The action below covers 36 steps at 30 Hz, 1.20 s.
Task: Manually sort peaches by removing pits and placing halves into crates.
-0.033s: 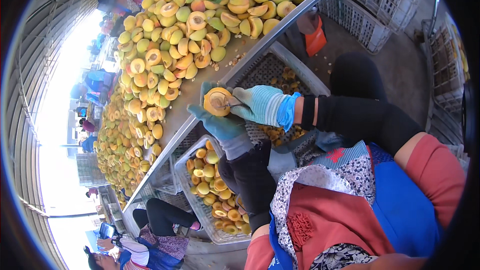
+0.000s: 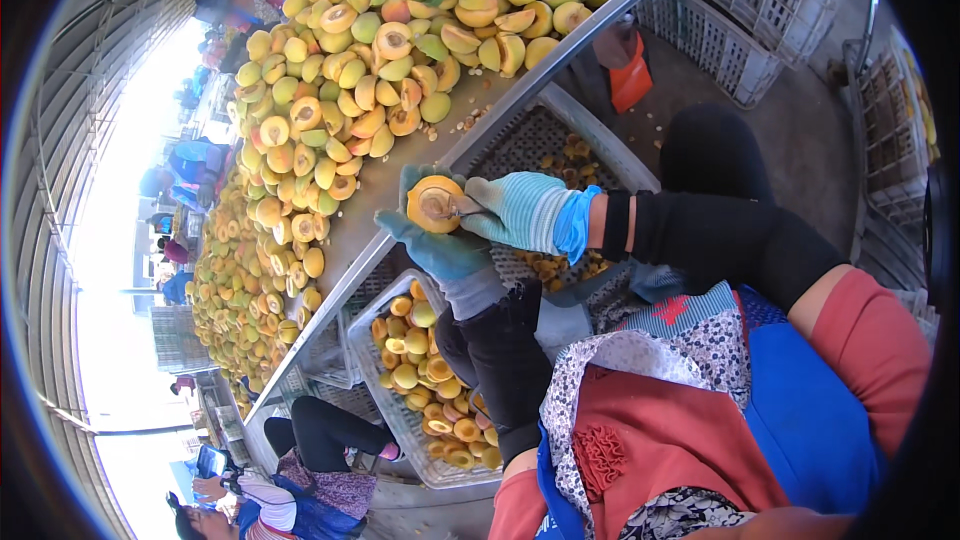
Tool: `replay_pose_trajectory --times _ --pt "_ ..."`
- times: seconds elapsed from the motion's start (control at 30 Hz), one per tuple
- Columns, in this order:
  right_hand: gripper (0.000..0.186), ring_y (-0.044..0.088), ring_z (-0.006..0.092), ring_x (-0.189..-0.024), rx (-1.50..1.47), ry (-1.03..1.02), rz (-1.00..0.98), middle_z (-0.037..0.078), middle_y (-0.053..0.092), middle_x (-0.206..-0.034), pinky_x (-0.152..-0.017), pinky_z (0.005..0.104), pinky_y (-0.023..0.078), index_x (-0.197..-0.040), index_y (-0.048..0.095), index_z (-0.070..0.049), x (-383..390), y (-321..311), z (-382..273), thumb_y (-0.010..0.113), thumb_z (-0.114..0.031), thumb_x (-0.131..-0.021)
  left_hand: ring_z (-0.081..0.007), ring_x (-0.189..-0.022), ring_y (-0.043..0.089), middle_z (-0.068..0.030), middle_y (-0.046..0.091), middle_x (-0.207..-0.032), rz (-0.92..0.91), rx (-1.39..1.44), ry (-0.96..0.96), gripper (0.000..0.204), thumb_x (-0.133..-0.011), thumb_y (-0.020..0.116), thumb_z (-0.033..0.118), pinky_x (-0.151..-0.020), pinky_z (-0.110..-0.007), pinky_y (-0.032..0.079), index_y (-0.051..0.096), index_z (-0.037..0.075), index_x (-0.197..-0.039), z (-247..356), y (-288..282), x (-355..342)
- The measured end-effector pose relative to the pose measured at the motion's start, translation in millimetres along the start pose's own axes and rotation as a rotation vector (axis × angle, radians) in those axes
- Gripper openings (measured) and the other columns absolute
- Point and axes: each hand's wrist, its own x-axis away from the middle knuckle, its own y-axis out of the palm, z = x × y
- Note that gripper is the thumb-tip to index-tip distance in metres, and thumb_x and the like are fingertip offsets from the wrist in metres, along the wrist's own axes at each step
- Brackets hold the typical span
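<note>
- Metal table edge [image 2: 598, 35] cuts diagonally across my view; both hands work right at it, the near side dropping off to crates.
- Fruit pile [image 2: 345, 90] sits beyond, a strip of tabletop [image 2: 418, 148] with a few scattered bits separating it from the hands.
- Room below the hands is boxed in: grey crate [image 2: 605, 135] with some fruit pieces on the right, white crate [image 2: 390, 405] of fruit halves lower left.
- Stacked crates [image 2: 770, 0] upper right, well apart from the hands.
- Left hand [image 2: 445, 252], gloved: cupped around the fruit half [image 2: 433, 202], one digit sticking out leftward; forearm rises from below in a black sleeve [image 2: 510, 360].
- Right hand [image 2: 520, 208], striped glove: fingertips pinching a small metal tool [image 2: 461, 206] against the cut face; tool mostly hidden by fingers. Forearm comes in from the right, nearly level.
- Fruit half: I have it between both hands, cut side up.
</note>
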Motion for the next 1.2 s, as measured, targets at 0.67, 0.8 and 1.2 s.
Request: replay_pose_trajectory --times 0.67,0.8,1.2 --pt "0.037 0.06 0.0221 -0.063 -0.596 0.174 -0.305 0.009 0.062 -0.069 -0.062 0.0348 0.049 -0.096 0.062 -0.002 15 36 19 0.05 -0.037 -0.094 -0.0248 -0.077 0.062 -0.0144 0.062 -0.09 -0.001 -0.308 0.074 0.066 -0.095 0.034 0.06 -0.065 -0.036 0.054 0.061 -0.001 -0.1 11 7 20" --pt "0.037 0.058 0.0152 -0.062 -0.81 0.486 -0.437 0.004 0.062 -0.069 -0.06 0.0307 0.048 -0.097 0.065 -0.003 18 14 -7 0.051 -0.037 -0.093 -0.0229 -0.078 0.061 -0.0132 0.061 -0.092 0.23 -0.179 0.186 0.065 -0.096 0.033 0.059 -0.07 -0.033 0.052 0.06 -0.001 -0.101 5 29 33" --pt "0.041 0.044 0.0114 -0.044 -0.962 0.59 -0.771 -0.001 0.049 -0.059 -0.04 0.0282 0.036 -0.082 0.058 -0.009 27 2 -7 0.047 -0.047 -0.094 -0.0253 -0.058 0.06 -0.0171 0.061 -0.073 -0.152 -0.317 -0.106 0.055 -0.097 0.037 0.048 -0.053 -0.034 0.052 0.057 -0.001 -0.084 13 -11 25"
